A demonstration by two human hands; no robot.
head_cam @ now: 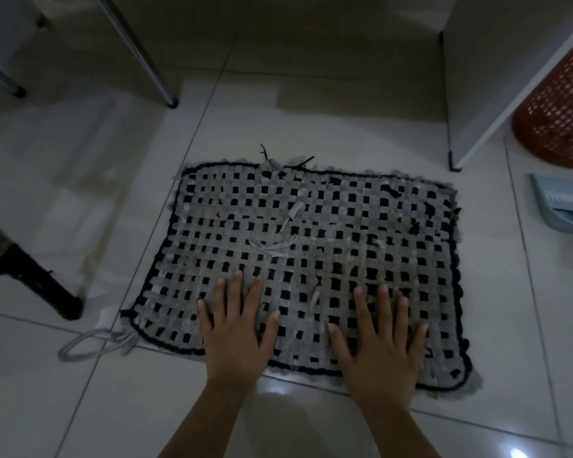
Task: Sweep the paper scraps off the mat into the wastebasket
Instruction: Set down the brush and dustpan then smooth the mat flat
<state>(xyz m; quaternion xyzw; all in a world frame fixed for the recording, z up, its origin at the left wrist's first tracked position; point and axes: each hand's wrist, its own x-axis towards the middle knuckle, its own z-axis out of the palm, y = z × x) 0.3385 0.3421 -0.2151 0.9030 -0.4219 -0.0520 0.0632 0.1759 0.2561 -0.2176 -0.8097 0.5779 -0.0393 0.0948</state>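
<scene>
Both hands lay flat, palms down, fingers spread and holding nothing. Left hand (237, 328) rested on the lower-middle of the mat (411, 259); right hand (379, 342) beside it toward lower right, the two apart with bare weave between them. Heels of both hands sat at the mat's near edge.

Mat: woven, black-and-grey checks, dark border, frayed at edges, lying flat on the tiled floor (80, 375) at frame centre. Judged soft and limp; likely to slide or ruck on glossy tile if pushed hard, so one hand probably should pin it while the other sweeps.

Scraps (272, 249): pale thin strips near mat centre, just above the left fingertips; another strip (315, 294) between the hands. In the dim light, some could be loose weave rather than paper; could not tell. Judged very light, flimsy, prone to catch in the weave. Better gathered with a flat palm or pinched up than flicked.

Wastebasket (556, 104): red mesh, upper right of frame, well apart from the mat, partly behind a white panel (477, 77). Dustpan (563, 203) at right edge, near the mat's right side, untouched.
</scene>
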